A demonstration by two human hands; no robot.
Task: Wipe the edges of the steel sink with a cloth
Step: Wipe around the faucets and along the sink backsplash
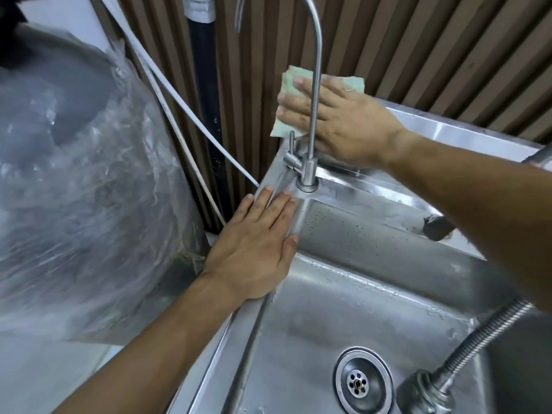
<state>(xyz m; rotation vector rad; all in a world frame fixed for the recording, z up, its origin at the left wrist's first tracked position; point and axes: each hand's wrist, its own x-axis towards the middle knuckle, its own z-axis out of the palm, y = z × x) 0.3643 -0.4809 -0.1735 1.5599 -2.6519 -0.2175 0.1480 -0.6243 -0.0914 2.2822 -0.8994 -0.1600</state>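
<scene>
The steel sink (373, 294) fills the lower right, its drain (363, 382) near the bottom. My right hand (337, 121) lies flat with straight fingers on a pale green cloth (291, 82), pressing it against the sink's raised back left corner, behind the thin gooseneck tap (313, 115). My left hand (257, 243) rests flat, fingers straight, on the sink's left rim just in front of the tap base. The cloth is partly hidden under my right hand.
A large grey object wrapped in clear plastic (74, 174) stands close to the left of the sink. White hoses (191, 115) and a dark pipe (206, 100) run down the slatted brown wall. A corrugated metal hose with a spray head (466, 348) lies over the basin at right.
</scene>
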